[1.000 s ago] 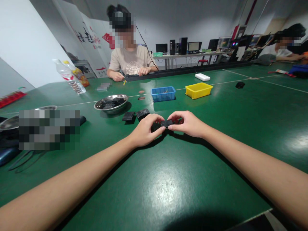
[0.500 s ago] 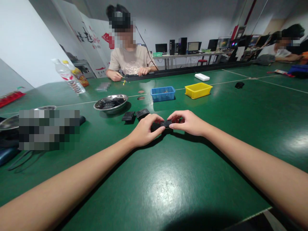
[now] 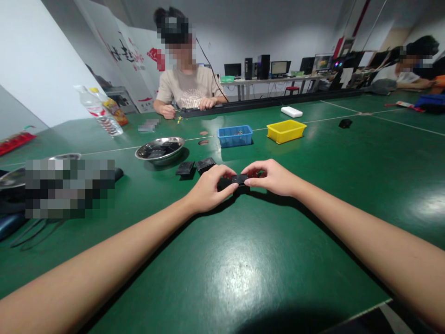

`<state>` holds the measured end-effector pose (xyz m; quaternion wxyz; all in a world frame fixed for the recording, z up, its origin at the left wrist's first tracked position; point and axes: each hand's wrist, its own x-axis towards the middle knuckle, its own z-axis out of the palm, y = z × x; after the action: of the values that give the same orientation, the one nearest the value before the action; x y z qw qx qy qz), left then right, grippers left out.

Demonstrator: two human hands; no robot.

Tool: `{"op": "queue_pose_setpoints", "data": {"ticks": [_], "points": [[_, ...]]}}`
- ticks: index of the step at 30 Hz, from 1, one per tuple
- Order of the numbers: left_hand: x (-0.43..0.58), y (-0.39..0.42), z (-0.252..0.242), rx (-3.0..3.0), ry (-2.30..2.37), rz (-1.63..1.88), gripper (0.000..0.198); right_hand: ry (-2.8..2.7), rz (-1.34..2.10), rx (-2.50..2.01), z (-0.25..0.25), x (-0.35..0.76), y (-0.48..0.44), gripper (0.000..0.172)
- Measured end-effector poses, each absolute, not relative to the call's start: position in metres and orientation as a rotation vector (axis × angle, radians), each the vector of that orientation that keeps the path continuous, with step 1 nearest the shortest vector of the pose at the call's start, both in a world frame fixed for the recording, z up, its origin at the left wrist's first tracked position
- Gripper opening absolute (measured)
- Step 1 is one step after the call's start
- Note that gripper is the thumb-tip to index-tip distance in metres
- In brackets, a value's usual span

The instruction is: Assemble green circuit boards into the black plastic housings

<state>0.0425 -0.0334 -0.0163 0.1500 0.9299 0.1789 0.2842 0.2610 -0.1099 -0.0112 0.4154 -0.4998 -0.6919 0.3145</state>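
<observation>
A small black part (image 3: 239, 179) is pinched between my two hands, just above the green table (image 3: 222, 260). My left hand (image 3: 212, 188) grips its left end with thumb and fingers. On its right end, the thumb and fingers of my right hand (image 3: 273, 178) are closed. Two black square pieces (image 3: 185, 169) (image 3: 206, 164) lie on the table beyond my left hand. Further left, a round metal dish (image 3: 160, 157) holds several black pieces.
Behind my hands stand a blue basket (image 3: 235, 136) with small items and a yellow tray (image 3: 286, 131). A white case (image 3: 292, 112) and a black object (image 3: 345, 123) lie beyond. Bottles (image 3: 100, 111) stand at the left. A person (image 3: 189, 88) sits opposite.
</observation>
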Motion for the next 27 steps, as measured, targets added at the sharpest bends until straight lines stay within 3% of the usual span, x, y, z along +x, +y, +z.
{"op": "queue_pose_setpoints", "data": {"ticks": [27], "points": [[0.0426, -0.0331, -0.0162, 2.65, 0.533, 0.772, 0.026, -1.781, 0.829, -1.249, -0.0132, 0.2651, -0.1067, 0.027]]}}
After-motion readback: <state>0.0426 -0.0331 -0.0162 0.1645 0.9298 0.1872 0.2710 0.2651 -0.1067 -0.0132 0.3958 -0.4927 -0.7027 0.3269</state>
